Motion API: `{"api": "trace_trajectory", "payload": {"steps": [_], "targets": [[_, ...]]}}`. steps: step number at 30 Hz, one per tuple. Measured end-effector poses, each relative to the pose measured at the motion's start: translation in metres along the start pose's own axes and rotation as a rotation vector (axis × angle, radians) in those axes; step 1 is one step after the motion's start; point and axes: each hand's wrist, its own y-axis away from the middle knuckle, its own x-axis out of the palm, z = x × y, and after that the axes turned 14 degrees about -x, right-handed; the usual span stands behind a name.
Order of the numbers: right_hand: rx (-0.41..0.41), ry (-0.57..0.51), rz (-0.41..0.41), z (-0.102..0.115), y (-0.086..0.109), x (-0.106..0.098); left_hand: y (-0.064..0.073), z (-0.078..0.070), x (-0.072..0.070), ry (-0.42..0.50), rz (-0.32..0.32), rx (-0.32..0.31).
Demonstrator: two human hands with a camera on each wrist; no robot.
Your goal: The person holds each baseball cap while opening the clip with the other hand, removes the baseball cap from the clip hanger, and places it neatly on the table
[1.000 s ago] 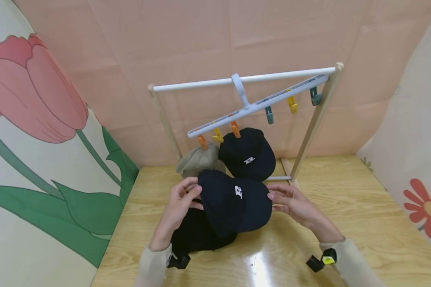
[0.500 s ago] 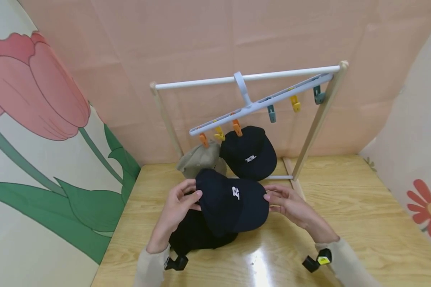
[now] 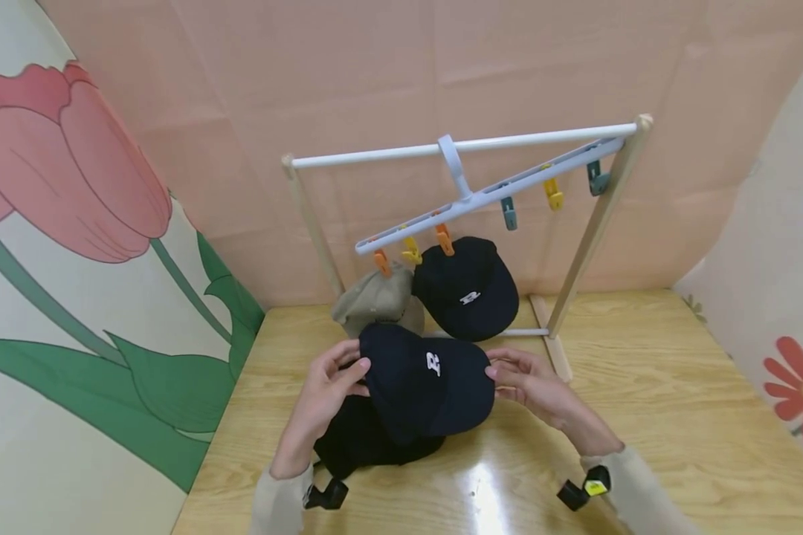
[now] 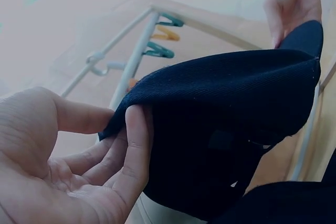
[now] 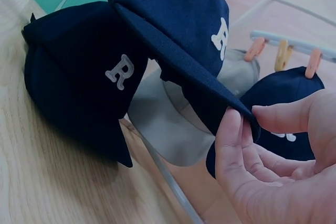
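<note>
A navy baseball cap with a white letter R is held up between both hands, brim to the right. The left hand pinches the crown's edge, thumb on one side and fingers on the other. At the brim's tip, the right hand pinches between thumb and fingers. Below and behind it on the table lies a black cap with a grey R, partly covered by the held one in the head view. Two more caps, one beige and one dark with a white R, hang from clips on the rack.
A wooden rack with a white top bar stands at the back. From the bar a pale blue clip hanger hangs tilted, right end higher. It carries orange, yellow and teal clips. Beneath is a wood-grain table.
Both hands and the held navy cap have shifted slightly left in the head view, and the right hand slightly more than the left. The grips stay the same.
</note>
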Motion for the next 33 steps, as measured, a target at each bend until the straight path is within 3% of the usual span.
{"api": "trace_trajectory", "payload": {"steps": [16, 33], "targets": [[0.046, 0.024, 0.017, -0.019, -0.005, 0.004, -0.001, 0.015, -0.008, -0.018, -0.056, -0.06], [0.079, 0.155, -0.036, -0.044, -0.006, 0.01, -0.002, 0.027, -0.01, -0.08, -0.109, -0.119]]}}
